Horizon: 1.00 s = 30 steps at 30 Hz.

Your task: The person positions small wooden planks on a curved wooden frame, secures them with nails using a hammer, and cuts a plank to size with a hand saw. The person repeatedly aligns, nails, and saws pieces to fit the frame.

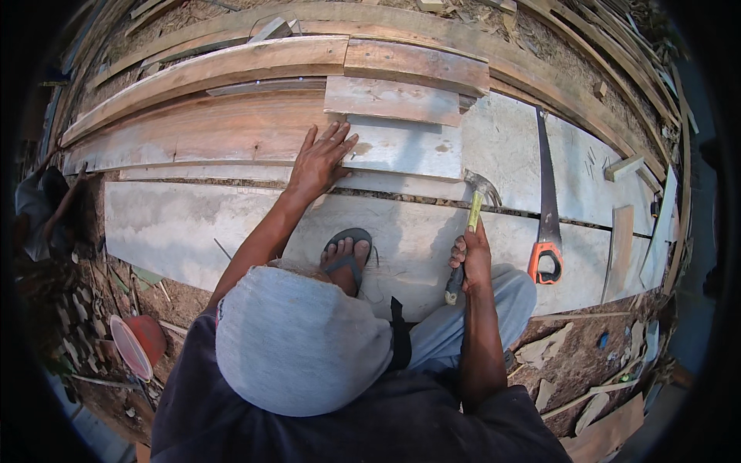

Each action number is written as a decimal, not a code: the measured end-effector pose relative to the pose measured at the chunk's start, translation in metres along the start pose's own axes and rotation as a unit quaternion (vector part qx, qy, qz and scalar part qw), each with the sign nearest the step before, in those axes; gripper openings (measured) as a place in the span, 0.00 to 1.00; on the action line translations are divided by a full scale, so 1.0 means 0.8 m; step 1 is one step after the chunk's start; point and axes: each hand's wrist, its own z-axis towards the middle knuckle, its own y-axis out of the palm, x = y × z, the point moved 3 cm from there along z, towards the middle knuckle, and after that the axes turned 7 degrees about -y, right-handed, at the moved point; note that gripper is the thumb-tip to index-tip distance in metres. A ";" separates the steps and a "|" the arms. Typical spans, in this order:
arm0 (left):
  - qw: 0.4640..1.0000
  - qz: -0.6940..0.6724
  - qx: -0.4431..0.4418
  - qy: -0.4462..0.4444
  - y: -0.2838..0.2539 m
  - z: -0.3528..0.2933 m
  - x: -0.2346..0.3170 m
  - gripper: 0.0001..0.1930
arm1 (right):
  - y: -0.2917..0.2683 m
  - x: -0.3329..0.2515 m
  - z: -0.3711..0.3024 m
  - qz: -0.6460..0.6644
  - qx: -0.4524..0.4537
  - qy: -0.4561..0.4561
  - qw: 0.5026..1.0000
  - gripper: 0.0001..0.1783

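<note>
My left hand [320,160] lies flat with fingers spread, on the joint between a long reddish-brown plank [208,133] and a short whitish board [409,148]. A claw hammer [475,207] with a yellow and black handle is in my right hand [472,256], fingers wrapped around the grip. Its metal head is by the right end of the whitish board, close to the edge; whether it touches is hard to tell. Across the top of that board rests a smaller wood piece [392,100], against a thick timber block [417,64].
Right of the hammer lies a handsaw [547,193] with an orange handle. Pale panels [177,216] form the surface, with a narrow dark gap between them. Several nails [591,162] and wood offcuts [620,247] lie at right. A reddish bucket [139,345] is tipped at lower left.
</note>
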 end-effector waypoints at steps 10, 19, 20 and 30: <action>0.995 -0.087 -0.039 -0.043 -0.012 0.004 0.001 0.45 | -0.007 -0.008 0.004 -0.056 0.036 0.003 0.998 0.28; 0.998 -0.050 -0.007 -0.022 -0.016 0.006 -0.004 0.47 | -0.005 -0.014 0.004 -0.062 0.014 -0.018 0.998 0.27; 0.998 -0.045 -0.014 -0.030 -0.016 0.006 -0.006 0.47 | -0.004 -0.014 0.004 -0.068 0.019 -0.019 0.997 0.27; 0.997 -0.065 -0.007 -0.049 -0.020 0.009 -0.006 0.49 | -0.004 -0.024 -0.007 -0.051 0.033 -0.051 0.997 0.31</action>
